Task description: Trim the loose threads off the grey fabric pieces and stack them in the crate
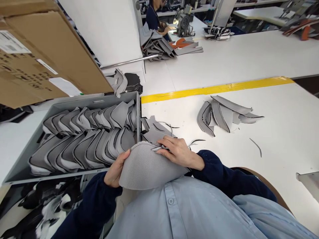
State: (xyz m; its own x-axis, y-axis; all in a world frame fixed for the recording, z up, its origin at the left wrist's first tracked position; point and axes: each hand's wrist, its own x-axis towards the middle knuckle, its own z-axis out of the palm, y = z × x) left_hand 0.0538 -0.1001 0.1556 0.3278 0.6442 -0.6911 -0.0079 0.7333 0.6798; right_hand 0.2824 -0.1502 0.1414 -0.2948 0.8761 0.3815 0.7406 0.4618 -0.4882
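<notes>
A grey mesh shoe upper piece (144, 166) is held close to my chest. My left hand (115, 171) grips its left edge with the thumb on top. My right hand (178, 151) is closed on a small metal tool (157, 148), probably thread snips, whose tip rests on the piece's upper edge. Just beyond my hands a few flat grey pieces (156, 129) lie on the white table (274, 109). Thin dark trimmings (256, 146) lie scattered on the table.
A grey tray (99, 101) at left holds several rows of grey uppers. A small heap of grey pieces (224, 114) lies to the right. A cardboard box (42, 49) stands at upper left. A yellow tape line (216, 89) crosses the table. Another person (156, 18) sits at a sewing machine (183, 23) far back.
</notes>
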